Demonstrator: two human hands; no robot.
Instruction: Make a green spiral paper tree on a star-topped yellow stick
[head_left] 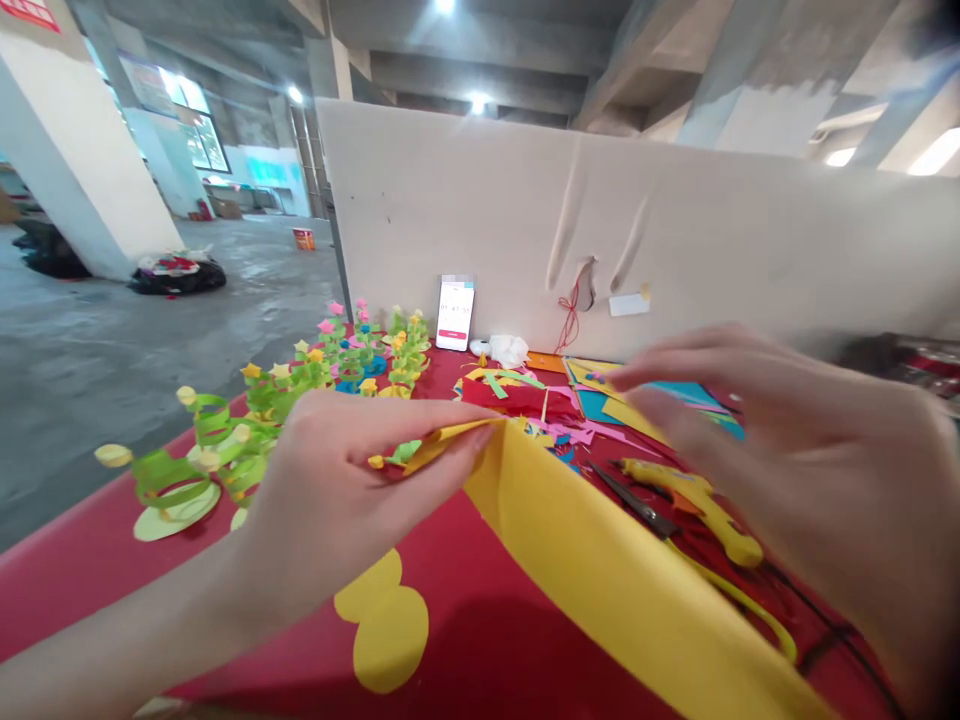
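Note:
My left hand (360,480) pinches a folded end of a yellow paper strip (600,560) between thumb and fingertips. From there the strip runs down toward the lower right, past the frame's edge. My right hand (795,460) is raised on the right, blurred by motion; whether its fingertips hold anything is unclear. Beneath the strip lie scissors (637,505) with a yellow handle and a yellow glue gun (694,500). Two overlapping yellow paper ovals (390,640) rest on the red table (480,650), below my left hand.
Several green curled-paper pieces with stars (292,375) stand along the table's left side. A phone (454,312) leans on the pale back panel (480,200). Coloured paper scraps (555,430) and blue sheets (600,405) lie behind the strip. A dark cord (832,625) runs at right.

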